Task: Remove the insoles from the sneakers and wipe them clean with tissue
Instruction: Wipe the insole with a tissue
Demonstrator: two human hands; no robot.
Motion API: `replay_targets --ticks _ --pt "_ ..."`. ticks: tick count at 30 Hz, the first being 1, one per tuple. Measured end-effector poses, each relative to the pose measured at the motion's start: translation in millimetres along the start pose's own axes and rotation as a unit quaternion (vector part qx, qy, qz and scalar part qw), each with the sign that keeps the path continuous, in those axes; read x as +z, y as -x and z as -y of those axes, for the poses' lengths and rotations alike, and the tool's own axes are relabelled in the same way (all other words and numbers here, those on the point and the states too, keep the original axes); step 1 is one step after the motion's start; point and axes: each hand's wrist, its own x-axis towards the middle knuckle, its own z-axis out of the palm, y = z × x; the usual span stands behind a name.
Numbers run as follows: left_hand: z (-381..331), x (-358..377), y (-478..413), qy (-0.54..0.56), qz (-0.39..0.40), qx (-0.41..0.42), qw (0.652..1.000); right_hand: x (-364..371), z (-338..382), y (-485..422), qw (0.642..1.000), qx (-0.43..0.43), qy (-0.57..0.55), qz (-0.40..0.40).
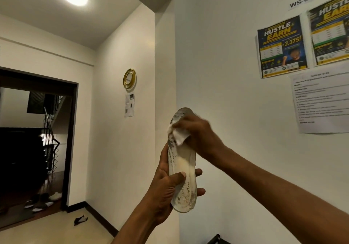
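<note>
A worn white insole (181,165) with dark scuffed patches stands upright in front of me, toe end up. My left hand (166,190) grips its lower half, thumb across the front and fingers wrapped behind. My right hand (198,136) pinches a crumpled white tissue (178,136) and presses it against the upper part of the insole. The right hand is slightly blurred. No sneakers show near my hands.
A white wall with posters (282,47) and a printed sheet (321,102) is directly ahead. A dark doorway (35,139) opens at the left, with shoes (43,201) on its floor. A dark item (80,219) lies on the tiled floor. A black object's corner (217,240) shows at the bottom.
</note>
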Motion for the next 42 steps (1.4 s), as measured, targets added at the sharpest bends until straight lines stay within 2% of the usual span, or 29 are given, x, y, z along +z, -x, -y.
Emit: replay_targets --ticks 2,5,6,9,13,16,17,20,24,27,28,31,32,35,39,42 --pt "-2 -1 0 -0.006 0.011 0.011 1.000 -5 -4 -7 0.998 0.051 0.001 -0.036" --pt "-6 -5 0 -0.008 0.013 0.010 1.000 2 -2 -8 0.999 -0.028 0.009 0.030" --pt "-7 -6 0 -0.015 0.014 0.011 1.000 2 -5 -10 0.999 -0.033 0.013 0.025" --pt "-8 -7 -1 -0.039 0.026 0.021 0.999 -3 -14 -21 0.996 0.051 0.018 -0.067" --pt "-12 -12 -2 -0.035 0.025 0.022 0.999 5 -7 -24 0.999 -0.022 0.042 0.001" --pt "-12 -15 -3 -0.043 0.024 0.030 0.998 0 -15 -34 0.995 0.037 0.022 -0.086" --pt "-12 -15 -2 -0.043 0.022 0.031 0.998 0 -15 -35 0.994 0.045 0.020 -0.092" --pt "-13 -18 -1 -0.040 0.017 0.031 0.999 4 -9 -33 0.998 0.003 0.058 -0.029" --pt "-14 -21 -1 -0.046 0.016 0.035 0.998 -3 -20 -36 0.992 0.054 0.033 -0.105" --pt "-16 -25 0 -0.036 0.015 0.036 0.999 6 -14 -27 0.998 0.012 0.060 -0.016" --pt "-17 -26 0 -0.031 0.014 0.036 0.999 8 -13 -26 0.998 0.002 0.065 -0.010" --pt "-18 -27 0 -0.025 0.008 0.037 0.999 4 -20 -32 0.994 0.053 0.030 -0.090" --pt "-18 -27 0 -0.020 0.008 0.037 0.999 3 -20 -32 0.994 0.053 0.028 -0.087" --pt "-22 -28 0 -0.012 0.012 0.041 0.999 8 -15 -27 0.999 0.006 0.047 -0.009" --pt "-26 -28 -2 -0.021 0.009 0.053 0.998 1 -21 -31 0.996 0.038 0.026 -0.075" --pt "-29 -29 -3 -0.010 -0.001 0.054 0.998 6 -15 -24 0.999 -0.012 0.043 0.001"
